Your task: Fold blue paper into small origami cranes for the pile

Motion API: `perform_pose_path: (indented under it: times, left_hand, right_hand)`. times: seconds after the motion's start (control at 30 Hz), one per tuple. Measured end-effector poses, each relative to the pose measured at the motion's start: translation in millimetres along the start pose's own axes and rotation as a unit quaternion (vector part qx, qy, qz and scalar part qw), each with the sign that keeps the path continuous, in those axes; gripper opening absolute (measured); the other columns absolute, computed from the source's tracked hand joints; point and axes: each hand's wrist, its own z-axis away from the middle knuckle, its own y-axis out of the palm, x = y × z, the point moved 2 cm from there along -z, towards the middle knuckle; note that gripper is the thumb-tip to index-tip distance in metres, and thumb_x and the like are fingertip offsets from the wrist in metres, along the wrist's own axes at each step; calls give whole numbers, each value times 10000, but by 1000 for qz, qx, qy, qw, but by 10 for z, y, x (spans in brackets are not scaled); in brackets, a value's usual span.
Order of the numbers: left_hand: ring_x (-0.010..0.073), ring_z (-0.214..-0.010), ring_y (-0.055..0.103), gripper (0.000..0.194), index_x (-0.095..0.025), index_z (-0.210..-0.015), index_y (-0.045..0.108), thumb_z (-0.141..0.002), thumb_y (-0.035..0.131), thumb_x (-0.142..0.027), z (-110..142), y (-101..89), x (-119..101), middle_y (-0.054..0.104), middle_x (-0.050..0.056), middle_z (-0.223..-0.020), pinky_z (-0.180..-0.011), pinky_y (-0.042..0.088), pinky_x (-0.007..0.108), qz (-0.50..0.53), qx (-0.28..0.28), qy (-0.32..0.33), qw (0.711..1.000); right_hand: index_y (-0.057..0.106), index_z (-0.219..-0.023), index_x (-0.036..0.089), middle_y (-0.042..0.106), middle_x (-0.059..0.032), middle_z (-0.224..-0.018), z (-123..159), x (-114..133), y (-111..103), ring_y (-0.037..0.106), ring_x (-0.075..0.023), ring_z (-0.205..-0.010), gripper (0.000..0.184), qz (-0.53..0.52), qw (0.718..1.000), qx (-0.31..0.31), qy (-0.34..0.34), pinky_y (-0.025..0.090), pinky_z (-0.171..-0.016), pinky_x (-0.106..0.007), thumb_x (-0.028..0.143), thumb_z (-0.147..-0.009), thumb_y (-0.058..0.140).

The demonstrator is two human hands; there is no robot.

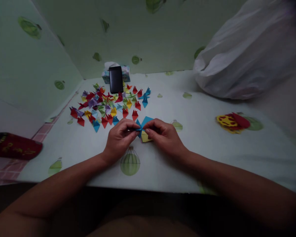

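My left hand [119, 136] and my right hand [164, 135] meet at the middle of the table, both pinched on a blue folded paper piece [143, 122]. A yellow paper piece [145, 137] lies just under my right fingertips. Beyond my hands spreads a pile of several small folded paper pieces [108, 103] in red, blue, purple, yellow and green.
A black phone [115, 79] leans on a tissue box [125, 74] at the back. A large white plastic bag [249, 52] fills the right rear. A red and yellow item [232, 122] lies at right, a dark red pouch [13, 145] at left. The table edge [138, 188] runs near me.
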Motion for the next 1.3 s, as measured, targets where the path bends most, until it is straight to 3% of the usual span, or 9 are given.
perform_pose_path:
  times: [0.73,1.3]
  left_hand:
    - [157,-874,653,90,-208,-910,715,-852,731,-141,1,-4,-5,673,44,-939,-758,563,279,11,-1,-12,1000]
    - [152,-861,651,118,-210,-907,715,-845,721,-110,2,1,-31,670,37,-925,-722,551,268,-14,-12,2,1000]
  right_hand:
    - [674,-845,193,651,-22,-806,13,16,0,607,-165,-786,78,-3,1000,-4,6,471,-688,-301,193,-884,607]
    - [728,-873,196,676,-37,-856,29,34,-8,641,-175,-826,124,5,1000,3,-15,498,-767,-330,206,-904,608]
